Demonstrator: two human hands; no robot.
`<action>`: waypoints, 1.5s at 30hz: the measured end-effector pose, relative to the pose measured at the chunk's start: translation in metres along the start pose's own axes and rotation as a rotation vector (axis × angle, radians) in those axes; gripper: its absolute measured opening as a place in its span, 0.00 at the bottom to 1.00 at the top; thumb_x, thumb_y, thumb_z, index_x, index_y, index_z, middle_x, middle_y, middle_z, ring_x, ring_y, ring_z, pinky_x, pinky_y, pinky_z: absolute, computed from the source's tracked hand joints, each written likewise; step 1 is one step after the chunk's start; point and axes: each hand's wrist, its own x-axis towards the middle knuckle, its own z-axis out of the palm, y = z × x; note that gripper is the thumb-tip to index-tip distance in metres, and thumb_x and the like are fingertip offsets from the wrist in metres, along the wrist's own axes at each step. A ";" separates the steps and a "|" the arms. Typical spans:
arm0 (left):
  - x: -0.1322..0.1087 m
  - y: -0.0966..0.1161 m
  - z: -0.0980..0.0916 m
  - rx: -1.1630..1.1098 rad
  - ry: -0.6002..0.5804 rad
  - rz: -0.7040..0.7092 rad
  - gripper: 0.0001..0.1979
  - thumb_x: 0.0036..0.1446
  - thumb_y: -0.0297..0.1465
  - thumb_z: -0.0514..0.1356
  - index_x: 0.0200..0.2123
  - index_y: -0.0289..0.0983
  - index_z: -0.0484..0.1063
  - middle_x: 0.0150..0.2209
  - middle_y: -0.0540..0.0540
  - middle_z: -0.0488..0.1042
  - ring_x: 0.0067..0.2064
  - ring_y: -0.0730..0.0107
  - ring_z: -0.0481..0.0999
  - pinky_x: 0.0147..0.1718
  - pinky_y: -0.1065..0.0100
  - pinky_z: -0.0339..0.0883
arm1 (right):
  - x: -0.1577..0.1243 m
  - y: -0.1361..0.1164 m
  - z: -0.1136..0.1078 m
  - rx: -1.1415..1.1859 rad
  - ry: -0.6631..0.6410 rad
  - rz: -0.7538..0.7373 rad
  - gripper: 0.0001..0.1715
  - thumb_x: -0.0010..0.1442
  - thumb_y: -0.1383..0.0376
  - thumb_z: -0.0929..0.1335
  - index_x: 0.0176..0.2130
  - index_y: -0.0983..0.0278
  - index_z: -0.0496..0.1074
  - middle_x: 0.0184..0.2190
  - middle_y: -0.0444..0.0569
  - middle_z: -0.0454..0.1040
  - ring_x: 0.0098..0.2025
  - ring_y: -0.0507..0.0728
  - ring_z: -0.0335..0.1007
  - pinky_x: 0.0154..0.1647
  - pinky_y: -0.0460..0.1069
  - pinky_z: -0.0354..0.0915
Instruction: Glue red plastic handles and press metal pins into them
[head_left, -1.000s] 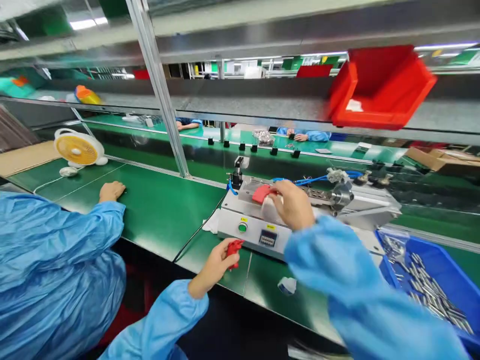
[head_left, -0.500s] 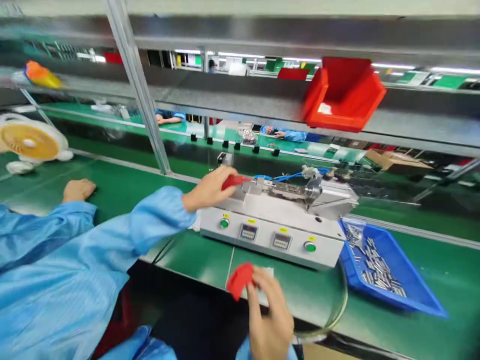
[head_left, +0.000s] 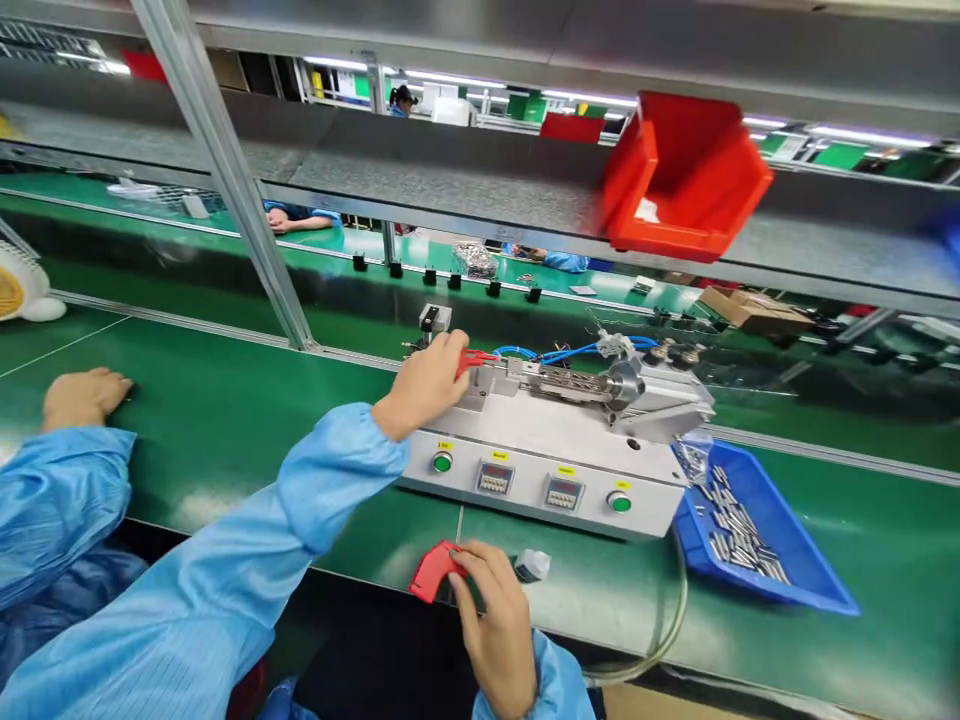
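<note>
Unreadably small labels [head_left: 566, 470], left fingers [head_left: 453, 348] gripping red part [head_left: 477, 358], right fingers [head_left: 487, 572] pinching curved piece [head_left: 432, 574]

Speckled shelf [head_left: 450, 165] (grey), green bench [head_left: 217, 420].

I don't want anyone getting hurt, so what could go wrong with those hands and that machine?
The left hand holds a small, red, plastic-looking piece at one end of the long, box-shaped, grey metal machine, so that hand might get pinched if any part there moves. The right hand has a curved, red, plastic-looking piece near the front edge of the smooth green tabletop, so that piece could slip and drop off.
</note>
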 end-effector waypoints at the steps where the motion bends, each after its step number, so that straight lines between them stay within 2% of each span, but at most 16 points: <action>1: 0.012 0.003 -0.001 0.075 -0.072 0.000 0.13 0.66 0.28 0.60 0.53 0.35 0.74 0.49 0.38 0.78 0.47 0.52 0.82 0.46 0.58 0.76 | 0.003 0.006 0.008 -0.014 -0.016 -0.005 0.13 0.75 0.68 0.64 0.47 0.61 0.78 0.42 0.53 0.82 0.43 0.59 0.81 0.44 0.52 0.80; 4: 0.026 0.009 0.002 0.218 -0.181 0.040 0.10 0.70 0.28 0.57 0.50 0.34 0.76 0.47 0.37 0.78 0.46 0.51 0.82 0.43 0.59 0.75 | 0.008 0.020 0.025 -0.076 -0.008 0.012 0.13 0.74 0.69 0.63 0.46 0.60 0.78 0.42 0.52 0.81 0.42 0.60 0.81 0.41 0.54 0.80; 7: 0.010 0.004 0.013 0.234 -0.098 0.098 0.12 0.73 0.33 0.57 0.49 0.33 0.78 0.55 0.33 0.77 0.53 0.48 0.79 0.47 0.57 0.74 | 0.002 0.031 0.031 -0.124 -0.008 0.049 0.14 0.73 0.71 0.63 0.46 0.58 0.78 0.42 0.52 0.82 0.41 0.61 0.81 0.40 0.55 0.81; 11: -0.021 -0.009 0.029 0.151 0.048 0.161 0.22 0.74 0.40 0.57 0.61 0.31 0.73 0.65 0.31 0.72 0.63 0.46 0.73 0.57 0.52 0.69 | -0.009 0.039 0.030 -0.167 -0.047 0.035 0.15 0.72 0.72 0.64 0.48 0.57 0.77 0.44 0.51 0.82 0.45 0.63 0.82 0.44 0.58 0.82; 14: -0.029 -0.010 0.031 0.165 0.047 0.192 0.30 0.73 0.46 0.57 0.66 0.29 0.69 0.67 0.29 0.71 0.68 0.43 0.67 0.62 0.50 0.64 | -0.011 0.038 0.025 -0.197 -0.062 0.014 0.15 0.72 0.71 0.65 0.52 0.59 0.77 0.49 0.53 0.81 0.52 0.65 0.81 0.51 0.61 0.81; 17: -0.024 -0.005 0.027 0.247 -0.001 0.194 0.32 0.73 0.48 0.56 0.65 0.27 0.69 0.66 0.27 0.71 0.69 0.39 0.66 0.61 0.49 0.63 | -0.012 0.031 0.016 -0.176 -0.051 -0.002 0.14 0.73 0.70 0.65 0.53 0.60 0.76 0.51 0.55 0.80 0.54 0.65 0.80 0.52 0.60 0.81; 20: -0.019 -0.006 0.024 0.276 -0.021 0.181 0.32 0.72 0.48 0.57 0.65 0.27 0.69 0.66 0.26 0.71 0.67 0.38 0.67 0.59 0.49 0.65 | -0.015 0.020 -0.001 -0.083 -0.037 -0.033 0.13 0.73 0.70 0.65 0.53 0.61 0.76 0.50 0.56 0.80 0.52 0.63 0.80 0.51 0.57 0.81; 22: -0.026 -0.012 0.024 0.236 0.002 0.192 0.31 0.72 0.46 0.58 0.66 0.28 0.69 0.66 0.27 0.71 0.67 0.39 0.68 0.60 0.49 0.64 | -0.016 0.012 -0.020 0.000 -0.027 -0.057 0.15 0.72 0.71 0.65 0.54 0.61 0.76 0.48 0.56 0.80 0.48 0.61 0.81 0.47 0.54 0.81; 25: -0.059 -0.023 0.030 0.112 0.117 0.256 0.25 0.74 0.44 0.55 0.64 0.34 0.71 0.64 0.30 0.73 0.66 0.42 0.69 0.63 0.48 0.63 | -0.007 0.013 -0.059 0.001 0.061 -0.046 0.16 0.72 0.70 0.66 0.56 0.60 0.76 0.45 0.55 0.80 0.44 0.60 0.81 0.45 0.53 0.80; 28: -0.108 -0.028 0.042 -0.039 0.307 0.239 0.16 0.74 0.39 0.55 0.53 0.38 0.77 0.48 0.36 0.80 0.52 0.52 0.78 0.53 0.55 0.71 | 0.016 0.042 -0.099 -0.235 0.267 0.058 0.15 0.72 0.66 0.68 0.56 0.60 0.77 0.46 0.56 0.79 0.48 0.63 0.80 0.51 0.58 0.78; 30: -0.134 -0.028 0.050 -0.114 0.213 0.232 0.13 0.75 0.36 0.54 0.51 0.38 0.76 0.42 0.40 0.79 0.42 0.59 0.80 0.44 0.62 0.73 | 0.031 0.072 -0.119 -0.383 0.368 0.153 0.17 0.71 0.60 0.70 0.56 0.63 0.77 0.48 0.59 0.78 0.50 0.65 0.79 0.53 0.61 0.77; 32: -0.146 -0.026 0.054 -0.130 0.080 0.207 0.14 0.75 0.34 0.51 0.51 0.39 0.75 0.40 0.42 0.79 0.38 0.62 0.80 0.39 0.65 0.72 | 0.044 0.102 -0.130 -0.356 0.336 0.216 0.17 0.71 0.55 0.69 0.51 0.63 0.79 0.45 0.57 0.78 0.43 0.62 0.79 0.47 0.58 0.79; 36: -0.133 -0.021 0.050 -0.192 -0.080 0.139 0.11 0.73 0.32 0.53 0.48 0.42 0.74 0.36 0.47 0.79 0.35 0.66 0.79 0.36 0.69 0.70 | 0.061 0.134 -0.136 -0.183 0.273 0.236 0.19 0.70 0.49 0.70 0.42 0.61 0.79 0.37 0.52 0.78 0.33 0.57 0.77 0.34 0.52 0.77; 39: -0.118 -0.020 0.046 -0.201 -0.072 0.047 0.06 0.69 0.31 0.56 0.42 0.41 0.73 0.30 0.51 0.75 0.30 0.69 0.76 0.31 0.70 0.65 | 0.067 0.133 -0.138 -0.203 0.283 0.227 0.21 0.68 0.46 0.71 0.38 0.61 0.78 0.33 0.50 0.77 0.30 0.57 0.75 0.31 0.52 0.75; 41: -0.121 -0.020 0.047 -0.227 -0.043 -0.016 0.04 0.68 0.31 0.56 0.42 0.41 0.71 0.29 0.52 0.74 0.31 0.69 0.76 0.31 0.70 0.64 | 0.066 0.125 -0.137 -0.237 0.303 0.222 0.21 0.68 0.46 0.71 0.38 0.60 0.77 0.32 0.50 0.77 0.30 0.58 0.75 0.32 0.53 0.75; 45: -0.163 -0.017 0.060 -0.363 -0.024 -0.208 0.06 0.70 0.36 0.56 0.43 0.40 0.68 0.30 0.52 0.71 0.30 0.70 0.73 0.33 0.70 0.67 | 0.036 0.100 -0.115 -0.300 0.481 0.264 0.16 0.68 0.51 0.72 0.37 0.61 0.76 0.33 0.51 0.76 0.31 0.58 0.74 0.35 0.54 0.74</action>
